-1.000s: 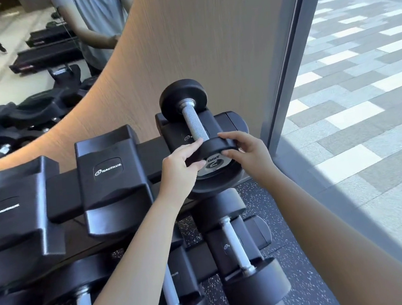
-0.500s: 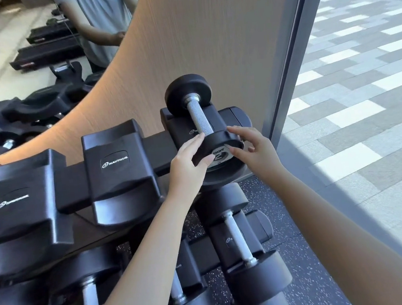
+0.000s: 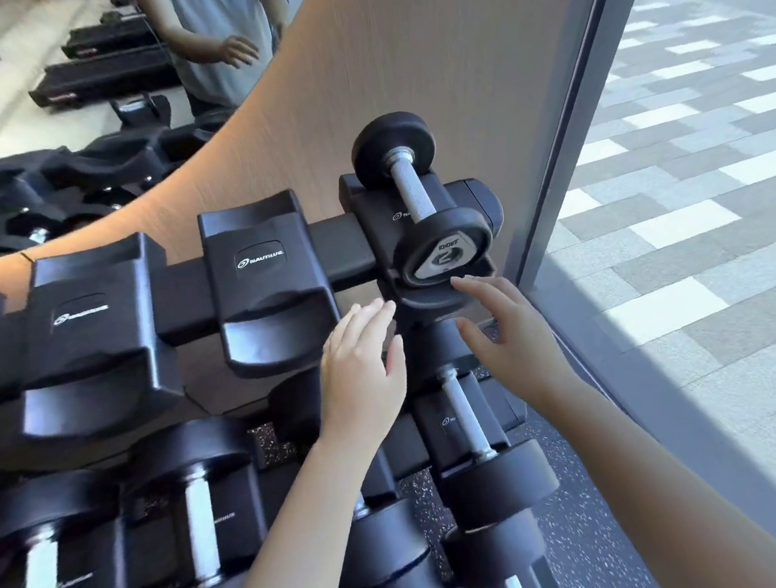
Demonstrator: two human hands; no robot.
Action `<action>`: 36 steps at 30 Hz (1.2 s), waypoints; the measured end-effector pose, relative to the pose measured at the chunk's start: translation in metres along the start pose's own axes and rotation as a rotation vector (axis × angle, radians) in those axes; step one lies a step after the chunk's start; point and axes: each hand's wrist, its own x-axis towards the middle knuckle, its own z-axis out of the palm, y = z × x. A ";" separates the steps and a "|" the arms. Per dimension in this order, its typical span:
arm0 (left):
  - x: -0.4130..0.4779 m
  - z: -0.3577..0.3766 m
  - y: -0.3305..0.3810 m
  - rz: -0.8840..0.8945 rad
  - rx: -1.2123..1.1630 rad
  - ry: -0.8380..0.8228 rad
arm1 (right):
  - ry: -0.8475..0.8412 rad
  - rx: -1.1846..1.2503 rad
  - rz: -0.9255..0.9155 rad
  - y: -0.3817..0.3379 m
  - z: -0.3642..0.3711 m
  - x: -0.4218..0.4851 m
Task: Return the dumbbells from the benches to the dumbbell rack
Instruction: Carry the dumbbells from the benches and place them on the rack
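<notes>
Dumbbells on the lower tier lie nearest, chrome handles between black heads. Just above them the left hand and right hand hover with fingers straight and spread, holding nothing. The right fingertips are just beside the cradle lip; I cannot tell if they touch it. Beyond, the small dumbbell lies in that end cradle on the rack, top tier, its far head raised toward the wall. It looks rigid and dense but light enough for one hand. The knurled handle is the sure hold, since the smooth heads would likely slip. The window frame crowds the right, so moving room lies leftward and toward the person
</notes>
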 end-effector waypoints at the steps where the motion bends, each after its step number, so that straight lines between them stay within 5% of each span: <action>1: -0.008 -0.004 -0.003 0.017 0.047 0.010 | 0.007 -0.049 -0.017 -0.003 0.004 -0.008; 12: -0.091 -0.056 -0.035 0.048 0.331 -0.057 | 0.033 -0.485 -0.142 -0.057 0.066 -0.094; 20: -0.138 -0.070 -0.026 -0.035 0.452 0.025 | -0.057 -0.519 -0.308 -0.068 0.080 -0.127; 36: -0.280 -0.077 0.026 -0.635 0.666 0.164 | -0.457 -0.255 -0.755 -0.079 0.089 -0.194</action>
